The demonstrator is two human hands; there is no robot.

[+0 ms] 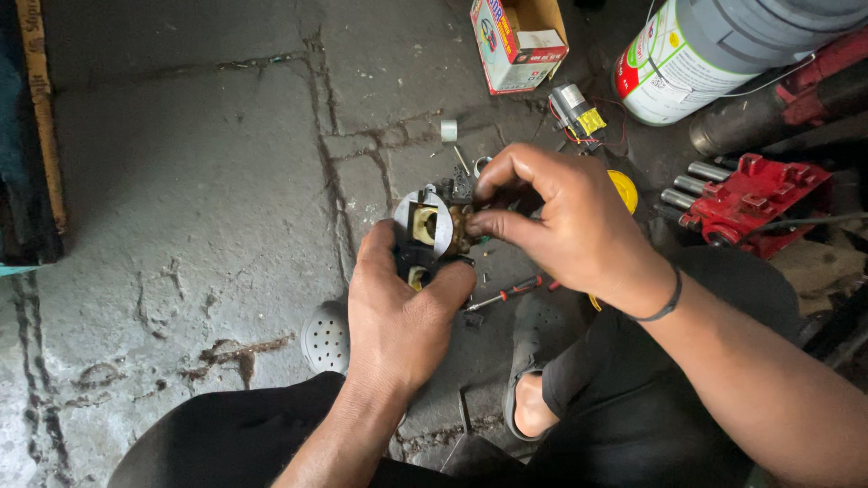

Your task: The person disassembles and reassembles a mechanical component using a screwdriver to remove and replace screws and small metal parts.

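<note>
the cracked grey concrete floor fills most of the view, rough and stained, with branching cracks running down its middle. at the upper right a big grey cylinder with a white, red and green label lies on its side, smooth and rounded, and below it sits a red metal tool with bright steel pins, blocky and angular. a small open cardboard box stands at the top, beside a small capacitor with a yellow band and red wires. the person sits low, dark trousers at the bottom edge, a white perforated clog on one foot and a grey one on the other. a yellow round lid shows behind the right wrist, partly hidden by it. the left hand wraps from below around a small pump-like metal assembly, thumb and fingers pressed tight against its dark body; the assembly is held above the floor between the knees, its round silvery face with a pale yellow square opening turned up. the right hand, a dark band on its wrist, comes in from the right, fingertips pinched together on a brownish brass fitting at the assembly's side, hiding much of that side. a red-handled screwdriver lies on the floor under the hands, and a small white ring of tape lies farther up.
</note>
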